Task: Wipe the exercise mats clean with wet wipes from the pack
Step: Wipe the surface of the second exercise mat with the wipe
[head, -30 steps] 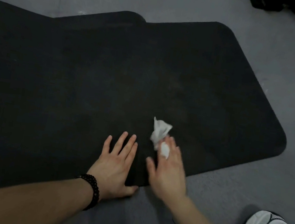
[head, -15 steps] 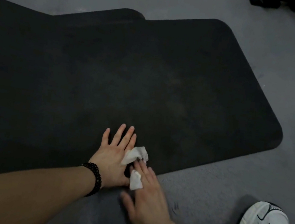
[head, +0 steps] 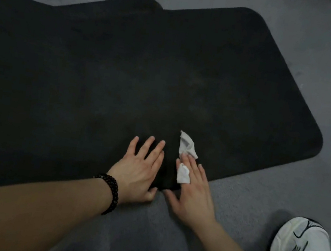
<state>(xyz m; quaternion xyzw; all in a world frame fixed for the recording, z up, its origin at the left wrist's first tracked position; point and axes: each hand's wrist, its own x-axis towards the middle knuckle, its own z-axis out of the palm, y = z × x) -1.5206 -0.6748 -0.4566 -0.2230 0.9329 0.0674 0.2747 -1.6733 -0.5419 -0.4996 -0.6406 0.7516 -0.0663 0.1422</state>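
Grey carpeted floor (head: 256,202) is covered by two overlapping black foam mats (head: 167,72), where one crumpled white wet wipe (head: 186,149) is pressed under the right hand (head: 191,192)'s straight fingers (head: 187,162), the left hand (head: 139,170) laid flat with fingers spread.

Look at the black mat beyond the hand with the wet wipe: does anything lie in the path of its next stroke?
Nothing visible does. The right hand presses the wet wipe onto the near edge of the black exercise mat, and the surface beyond it is bare. The left hand lies flat beside it, off to the side.
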